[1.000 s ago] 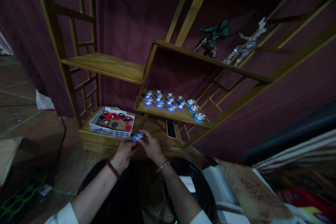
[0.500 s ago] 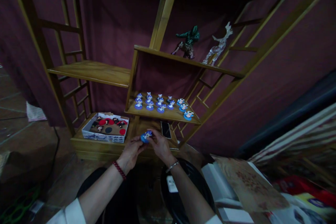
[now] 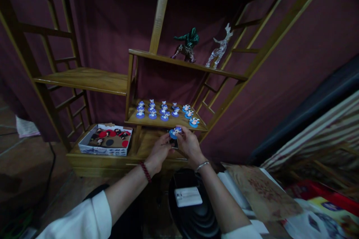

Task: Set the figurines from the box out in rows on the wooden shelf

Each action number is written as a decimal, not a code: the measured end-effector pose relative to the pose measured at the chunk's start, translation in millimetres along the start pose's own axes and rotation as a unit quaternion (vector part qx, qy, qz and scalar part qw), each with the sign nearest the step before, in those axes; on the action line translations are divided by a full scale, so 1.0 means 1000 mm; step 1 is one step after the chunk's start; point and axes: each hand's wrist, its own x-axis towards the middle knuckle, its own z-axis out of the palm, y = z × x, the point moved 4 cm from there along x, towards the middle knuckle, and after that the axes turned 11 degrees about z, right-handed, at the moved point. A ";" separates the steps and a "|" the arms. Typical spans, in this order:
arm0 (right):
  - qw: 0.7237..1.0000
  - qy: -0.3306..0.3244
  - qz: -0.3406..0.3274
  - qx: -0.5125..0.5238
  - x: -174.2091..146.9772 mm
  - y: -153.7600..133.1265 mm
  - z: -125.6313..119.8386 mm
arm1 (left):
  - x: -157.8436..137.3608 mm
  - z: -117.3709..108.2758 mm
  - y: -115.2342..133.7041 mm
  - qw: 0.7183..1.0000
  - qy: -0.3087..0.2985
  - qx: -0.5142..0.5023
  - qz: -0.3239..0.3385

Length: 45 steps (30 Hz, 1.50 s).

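Observation:
A small figurine with a purple-and-white body on a round blue base is raised in front of the lower shelf. My right hand pinches its right side between thumb and fingers. Close against the left edge of the base are the fingertips of my left hand, closed on it from below and partly hidden. Just behind stand several purple figurines in rows on the shelf. Blue-based figurines form a column at the shelf's right end.
A shallow box with black-and-red figurines sits at lower left. A green-and-bronze statue and a clear deer figure stand on the upper shelf. A white device lies on a black stool. Cardboard is at right.
Both hands have moved right and up toward the shelf with the figurine. The view has shifted right, and more of the white device on the stool shows.

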 end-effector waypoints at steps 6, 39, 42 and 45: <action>0.997 0.018 0.014 -0.075 0.024 0.004 -0.015 | 0.022 0.018 -0.007 0.987 -0.084 0.126 0.057; 0.984 0.010 0.011 -0.180 0.089 0.025 0.004 | 0.071 0.037 -0.003 0.647 -0.229 0.680 0.258; 0.982 0.006 0.013 -0.188 0.089 0.025 0.004 | 0.074 0.037 -0.005 0.639 -0.236 0.678 0.275; 0.982 0.002 0.003 -0.190 0.087 0.024 0.003 | 0.077 0.037 -0.008 0.629 -0.245 0.679 0.289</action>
